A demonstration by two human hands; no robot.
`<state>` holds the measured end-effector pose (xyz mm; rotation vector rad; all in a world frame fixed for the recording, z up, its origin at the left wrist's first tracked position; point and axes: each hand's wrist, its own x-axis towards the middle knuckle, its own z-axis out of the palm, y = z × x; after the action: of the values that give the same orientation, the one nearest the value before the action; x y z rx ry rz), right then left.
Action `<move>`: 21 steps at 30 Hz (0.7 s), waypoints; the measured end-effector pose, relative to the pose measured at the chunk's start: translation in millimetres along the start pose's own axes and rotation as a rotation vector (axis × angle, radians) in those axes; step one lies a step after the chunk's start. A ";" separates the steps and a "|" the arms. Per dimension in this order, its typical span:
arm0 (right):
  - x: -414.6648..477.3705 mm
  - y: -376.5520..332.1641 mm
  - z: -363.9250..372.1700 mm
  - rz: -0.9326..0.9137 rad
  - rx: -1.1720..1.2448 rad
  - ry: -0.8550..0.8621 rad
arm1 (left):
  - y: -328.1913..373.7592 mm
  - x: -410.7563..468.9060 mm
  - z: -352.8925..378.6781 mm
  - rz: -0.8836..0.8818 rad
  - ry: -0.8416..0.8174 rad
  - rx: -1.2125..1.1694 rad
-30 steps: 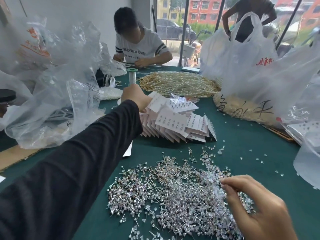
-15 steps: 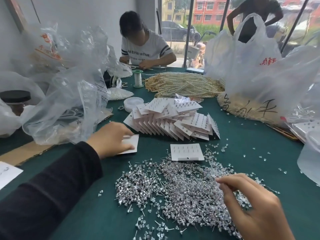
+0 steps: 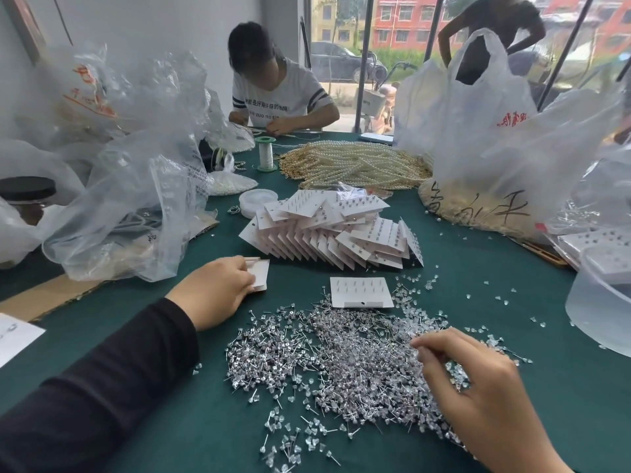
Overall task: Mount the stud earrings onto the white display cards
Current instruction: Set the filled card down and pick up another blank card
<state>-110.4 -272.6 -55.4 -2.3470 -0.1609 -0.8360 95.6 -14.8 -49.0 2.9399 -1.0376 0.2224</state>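
My left hand (image 3: 218, 291) grips the blank display cards (image 3: 261, 273). My right hand (image 3: 478, 390) curls, fingertips pinched, over the stud earrings (image 3: 334, 363) heaped on the green table (image 3: 512, 268); I cannot tell whether it holds one.

Bright, even daylight from the window (image 3: 392, 46) at the far side. Shadows on the table (image 3: 211, 421) are soft and faint. The studs (image 3: 341, 363) glint, and the clear bags (image 3: 136, 186) show pale glare. Wide-angle distortion bows the edges, and the far background is slightly soft.
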 end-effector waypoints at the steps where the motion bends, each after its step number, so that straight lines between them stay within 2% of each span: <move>1: -0.5 0.3 0.3 -0.001 0.000 -0.002 | 2.8 -1.0 0.9 0.005 -0.003 0.086; 5: -1.6 0.9 0.0 0.006 0.009 -0.002 | 15.4 -5.5 -3.2 0.017 0.005 0.237; 8: -2.6 1.6 -0.9 0.018 0.021 -0.009 | 21.1 -7.7 -6.7 0.074 0.069 0.202; 15: -3.9 3.1 -1.3 0.041 -0.008 -0.014 | 16.6 -7.2 -13.8 -0.130 0.050 0.059; 18: -5.4 3.8 -1.7 0.060 -0.003 0.019 | 21.8 -18.0 -29.7 -0.146 0.294 -0.027; 20: -4.7 3.3 -2.2 0.061 0.005 0.072 | 36.5 -27.9 -47.2 -0.122 0.475 -0.198; 21: -4.0 2.1 -2.4 0.062 0.019 0.094 | 47.4 -32.2 -56.8 -0.102 0.513 -0.327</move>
<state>-114.2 -275.3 -57.4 -2.2777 -0.0567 -0.9079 33.8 -28.1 1.2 2.4380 -0.7592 0.6854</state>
